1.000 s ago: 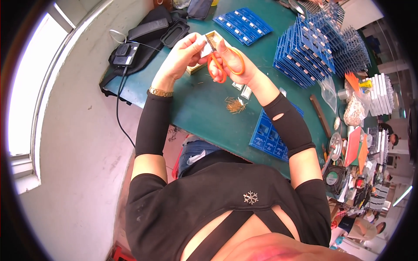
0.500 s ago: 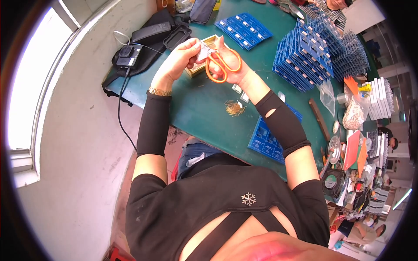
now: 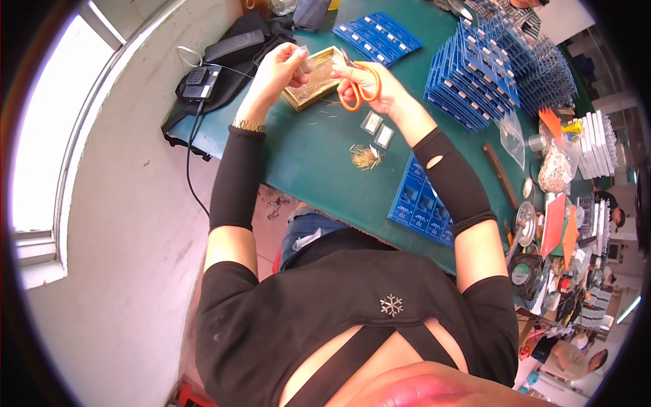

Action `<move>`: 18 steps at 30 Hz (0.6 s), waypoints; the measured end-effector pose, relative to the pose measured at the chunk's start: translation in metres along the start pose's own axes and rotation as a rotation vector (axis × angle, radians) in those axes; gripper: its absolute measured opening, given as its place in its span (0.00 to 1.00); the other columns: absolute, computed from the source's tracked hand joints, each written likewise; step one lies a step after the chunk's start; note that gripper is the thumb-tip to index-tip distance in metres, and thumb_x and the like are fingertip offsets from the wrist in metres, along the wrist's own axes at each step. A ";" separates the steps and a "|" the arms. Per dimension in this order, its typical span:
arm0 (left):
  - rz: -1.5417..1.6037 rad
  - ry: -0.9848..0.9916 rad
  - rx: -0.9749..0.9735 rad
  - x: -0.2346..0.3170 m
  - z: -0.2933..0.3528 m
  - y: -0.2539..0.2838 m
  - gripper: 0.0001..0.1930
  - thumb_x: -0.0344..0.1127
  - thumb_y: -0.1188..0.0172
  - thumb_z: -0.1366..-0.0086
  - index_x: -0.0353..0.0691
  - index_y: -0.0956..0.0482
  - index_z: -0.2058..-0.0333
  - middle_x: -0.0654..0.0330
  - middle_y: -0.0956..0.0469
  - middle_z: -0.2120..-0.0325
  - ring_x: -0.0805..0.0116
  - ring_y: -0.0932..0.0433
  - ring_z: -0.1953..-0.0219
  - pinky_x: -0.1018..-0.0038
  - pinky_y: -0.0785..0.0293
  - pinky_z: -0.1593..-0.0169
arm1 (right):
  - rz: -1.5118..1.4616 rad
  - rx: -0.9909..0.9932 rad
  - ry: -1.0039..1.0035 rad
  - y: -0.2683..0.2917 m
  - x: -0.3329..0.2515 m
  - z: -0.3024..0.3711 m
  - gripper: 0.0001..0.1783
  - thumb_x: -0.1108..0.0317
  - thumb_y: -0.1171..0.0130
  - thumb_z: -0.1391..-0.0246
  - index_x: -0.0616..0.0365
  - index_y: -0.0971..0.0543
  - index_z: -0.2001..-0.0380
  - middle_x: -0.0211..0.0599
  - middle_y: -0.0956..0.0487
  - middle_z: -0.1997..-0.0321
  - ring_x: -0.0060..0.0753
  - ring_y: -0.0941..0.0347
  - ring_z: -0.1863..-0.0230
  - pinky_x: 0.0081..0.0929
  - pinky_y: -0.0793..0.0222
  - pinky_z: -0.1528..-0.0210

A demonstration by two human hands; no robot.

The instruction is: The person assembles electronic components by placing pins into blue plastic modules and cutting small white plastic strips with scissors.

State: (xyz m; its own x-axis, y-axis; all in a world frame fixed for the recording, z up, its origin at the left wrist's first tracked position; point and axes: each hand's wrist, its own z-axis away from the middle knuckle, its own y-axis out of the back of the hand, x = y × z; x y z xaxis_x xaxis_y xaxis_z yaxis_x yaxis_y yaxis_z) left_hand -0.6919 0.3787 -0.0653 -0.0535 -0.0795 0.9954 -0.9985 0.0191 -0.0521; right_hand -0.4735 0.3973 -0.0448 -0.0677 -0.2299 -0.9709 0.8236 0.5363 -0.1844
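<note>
My left hand (image 3: 277,73) pinches a small clear plastic bag (image 3: 307,64) above the left part of a shallow yellow-framed tray (image 3: 303,104). My right hand (image 3: 371,87) holds orange-handled scissors (image 3: 377,80) just right of that tray, its fingers around the loops. The blades point away from me and are partly hidden. Nearer to me lies a small heap of thin gold-coloured pins (image 3: 366,157). Between the heap and my right hand are two small flat white-and-grey pieces (image 3: 384,136). Several loose pins are scattered near the tray's front edge.
Blue circuit panels (image 3: 377,39) lie beyond the tray; another panel (image 3: 415,197) sits under my right forearm. Tall stacks of blue panels (image 3: 471,78) stand at the right. A black bag (image 3: 234,74) with a corded device is at the left. A person sits across the green table (image 3: 312,178).
My hands have moved apart: the right, with the scissors, went right and slightly down; the left rose slightly with the bag. More of the tray and the two flat pieces now show.
</note>
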 end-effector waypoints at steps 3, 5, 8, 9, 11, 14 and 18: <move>-0.846 -0.210 -0.036 0.002 -0.018 0.003 0.13 0.41 0.38 0.38 0.35 0.21 0.68 0.60 0.22 0.79 0.73 0.25 0.79 0.76 0.28 0.71 | 0.303 0.004 0.016 0.010 -0.012 0.010 0.15 0.66 0.32 0.50 0.63 0.22 0.62 0.34 0.21 0.75 0.21 0.24 0.77 0.17 0.28 0.78; -0.938 -0.272 -0.111 -0.002 -0.024 -0.001 0.13 0.40 0.37 0.40 0.34 0.21 0.69 0.57 0.22 0.79 0.68 0.24 0.78 0.73 0.28 0.70 | 0.368 0.014 0.074 0.012 -0.015 0.021 0.15 0.68 0.32 0.50 0.62 0.22 0.60 0.33 0.21 0.75 0.21 0.24 0.77 0.18 0.28 0.77; -1.061 -0.332 -0.228 -0.009 -0.035 0.000 0.10 0.35 0.37 0.46 0.33 0.22 0.70 0.50 0.23 0.77 0.56 0.23 0.74 0.68 0.27 0.67 | 0.465 0.052 0.114 0.008 -0.015 0.024 0.17 0.74 0.32 0.52 0.61 0.22 0.57 0.31 0.21 0.72 0.19 0.24 0.74 0.17 0.26 0.71; -1.099 -0.399 -0.243 -0.012 -0.037 0.000 0.10 0.34 0.37 0.47 0.33 0.22 0.71 0.50 0.23 0.77 0.56 0.23 0.73 0.67 0.27 0.67 | 0.515 0.096 0.266 0.009 -0.008 0.021 0.18 0.75 0.33 0.52 0.62 0.22 0.55 0.32 0.20 0.70 0.18 0.25 0.71 0.17 0.26 0.68; -1.102 -0.513 -0.262 -0.010 -0.036 -0.001 0.08 0.33 0.37 0.48 0.34 0.22 0.72 0.51 0.23 0.76 0.55 0.23 0.72 0.67 0.27 0.66 | 0.603 0.164 0.538 0.010 0.006 0.010 0.21 0.80 0.36 0.51 0.64 0.23 0.51 0.34 0.19 0.63 0.17 0.25 0.64 0.16 0.26 0.60; -1.091 -0.514 -0.238 -0.007 -0.035 -0.006 0.08 0.33 0.37 0.48 0.34 0.22 0.71 0.51 0.23 0.76 0.54 0.23 0.72 0.66 0.27 0.66 | 0.689 0.271 0.656 0.018 0.026 -0.035 0.19 0.78 0.36 0.50 0.65 0.22 0.52 0.33 0.18 0.60 0.16 0.25 0.62 0.17 0.27 0.57; -1.091 -0.444 -0.208 -0.010 -0.026 -0.002 0.09 0.33 0.37 0.47 0.34 0.22 0.69 0.51 0.22 0.74 0.55 0.22 0.70 0.66 0.26 0.65 | 0.914 0.207 0.698 0.002 0.026 -0.045 0.18 0.62 0.35 0.51 0.53 0.19 0.56 0.44 0.18 0.60 0.43 0.20 0.59 0.29 0.26 0.55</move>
State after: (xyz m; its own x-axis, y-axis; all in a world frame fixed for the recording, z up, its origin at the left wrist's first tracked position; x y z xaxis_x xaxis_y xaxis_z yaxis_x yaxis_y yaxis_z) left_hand -0.6889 0.4056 -0.0730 0.7796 -0.4906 0.3892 -0.5006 -0.1147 0.8581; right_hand -0.4987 0.4287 -0.0773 0.3557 0.7043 -0.6143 0.7977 0.1137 0.5922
